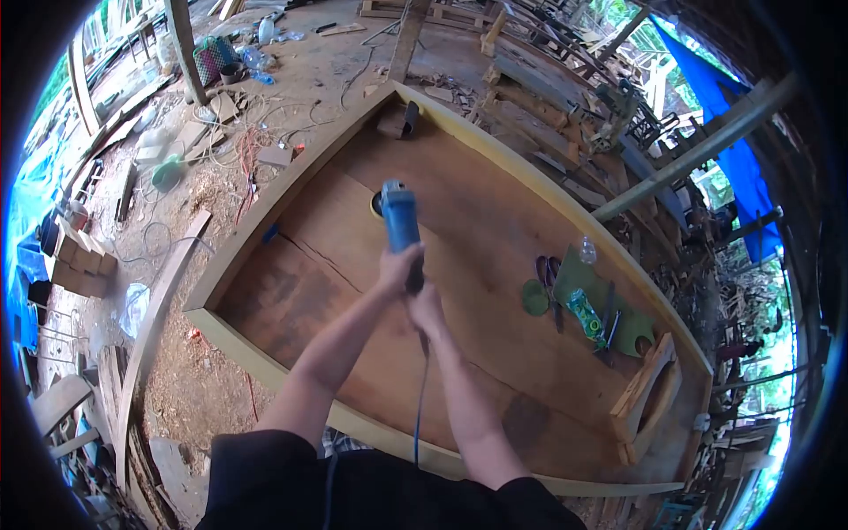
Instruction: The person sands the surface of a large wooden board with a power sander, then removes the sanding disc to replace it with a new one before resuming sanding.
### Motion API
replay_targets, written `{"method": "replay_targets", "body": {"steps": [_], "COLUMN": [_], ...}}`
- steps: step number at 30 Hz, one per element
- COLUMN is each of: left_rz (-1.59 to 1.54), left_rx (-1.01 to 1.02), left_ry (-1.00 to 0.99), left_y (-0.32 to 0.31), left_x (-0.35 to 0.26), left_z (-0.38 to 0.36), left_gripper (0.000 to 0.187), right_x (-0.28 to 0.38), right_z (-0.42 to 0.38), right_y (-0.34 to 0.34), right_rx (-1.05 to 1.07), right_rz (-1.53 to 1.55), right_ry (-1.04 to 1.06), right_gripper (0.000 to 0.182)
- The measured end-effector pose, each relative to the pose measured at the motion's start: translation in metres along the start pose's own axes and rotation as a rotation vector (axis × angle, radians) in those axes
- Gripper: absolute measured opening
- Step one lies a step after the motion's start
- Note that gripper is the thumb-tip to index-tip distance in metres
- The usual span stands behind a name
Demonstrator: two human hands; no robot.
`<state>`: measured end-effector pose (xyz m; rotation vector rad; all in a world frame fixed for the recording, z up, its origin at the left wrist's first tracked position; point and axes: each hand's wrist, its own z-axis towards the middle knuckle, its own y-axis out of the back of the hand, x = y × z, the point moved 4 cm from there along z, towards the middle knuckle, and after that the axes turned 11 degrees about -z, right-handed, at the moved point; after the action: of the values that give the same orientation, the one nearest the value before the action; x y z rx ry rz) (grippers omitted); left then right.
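Both of my hands are wrapped around a blue angle grinder (402,221), its head pointing away from me. My left hand (400,268) grips the body, higher up. Behind it my right hand (426,311) closes on the dark rear end, close to where the cord (421,397) trails back toward me. A yellow-edged disc (377,205) shows at the left of the grinder's head, right over the brown wooden panel (468,256). A raised, pale wooden frame (530,177) borders this panel, which has dark cracks and stained patches.
On the panel's right lie scissors (548,269), a green round piece (534,298), a green patterned packet (586,316) and a clear bottle (587,250). A wooden frame piece (645,397) stands nearby. A curved block (399,121) sits in the far corner. Posts, planks and cords surround the panel.
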<state>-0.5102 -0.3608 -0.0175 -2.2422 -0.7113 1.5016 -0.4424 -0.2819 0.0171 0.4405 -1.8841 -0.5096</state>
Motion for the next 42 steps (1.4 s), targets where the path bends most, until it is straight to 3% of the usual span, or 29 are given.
{"method": "replay_targets", "body": {"steps": [6, 13, 15, 17, 20, 21, 24, 26, 28, 30, 32, 35, 38, 41, 42], "left_rz": [0.047, 0.000, 0.001, 0.042, 0.076, 0.087, 0.051, 0.073, -0.006, -0.004, -0.048, 0.006, 0.003, -0.038, -0.057], "left_rx": [-0.042, -0.087, -0.033, -0.029, -0.059, -0.075, -0.027, -0.043, 0.002, -0.037, -0.019, -0.101, -0.125, -0.114, -0.120], "left_ry": [-0.015, 0.032, 0.119, 0.174, 0.194, 0.227, 0.201, 0.167, 0.076, -0.097, -0.092, -0.087, -0.092, -0.103, -0.119], "left_y": [0.012, 0.029, 0.024, 0.029, 0.036, 0.037, 0.024, 0.022, 0.025, 0.032, 0.029, 0.037, 0.043, 0.051, 0.056], "left_x": [0.005, 0.076, 0.074, 0.089, 0.102, 0.101, 0.071, 0.053, 0.054, 0.051, 0.018, -0.008, -0.029, -0.032, -0.024], "left_z": [0.009, -0.131, -0.197, -0.246, -0.273, -0.275, -0.244, -0.204, -0.142, -0.069, -0.014, 0.058, 0.053, 0.030, 0.015], "left_gripper": [0.034, 0.038, 0.043, 0.048, 0.053, 0.055, 0.055, 0.050, 0.044, 0.036, 0.032, 0.036, 0.033, 0.034, 0.035], "right_x": [0.017, -0.048, -0.120, -0.132, -0.155, -0.142, -0.123, -0.102, -0.049, -0.039, -0.017, 0.023, 0.050, 0.048, 0.051], "right_z": [-0.007, -0.145, -0.179, -0.230, -0.264, -0.263, -0.229, -0.189, -0.143, -0.079, -0.017, 0.039, 0.041, 0.016, -0.005], "right_y": [-0.004, 0.014, 0.003, 0.008, -0.001, 0.003, 0.006, 0.002, 0.004, -0.011, -0.021, -0.032, -0.036, -0.045, -0.040], "right_rx": [0.008, 0.035, -0.017, 0.083, -0.108, -0.060, 0.045, 0.032, 0.072, -0.019, -0.088, 0.107, 0.146, 0.071, 0.084], "right_rz": [0.012, -0.110, -0.147, -0.091, -0.058, -0.081, -0.114, -0.105, -0.113, -0.038, -0.107, 0.010, -0.016, -0.069, -0.145], "right_ry": [-0.037, -0.079, 0.085, -0.141, 0.044, -0.023, -0.138, -0.103, -0.149, 0.000, 0.216, 0.028, -0.030, 0.128, 0.073], "right_gripper": [0.021, 0.030, 0.045, 0.047, 0.046, 0.045, 0.044, 0.042, 0.036, 0.030, 0.023, 0.012, 0.011, 0.014, 0.014]}}
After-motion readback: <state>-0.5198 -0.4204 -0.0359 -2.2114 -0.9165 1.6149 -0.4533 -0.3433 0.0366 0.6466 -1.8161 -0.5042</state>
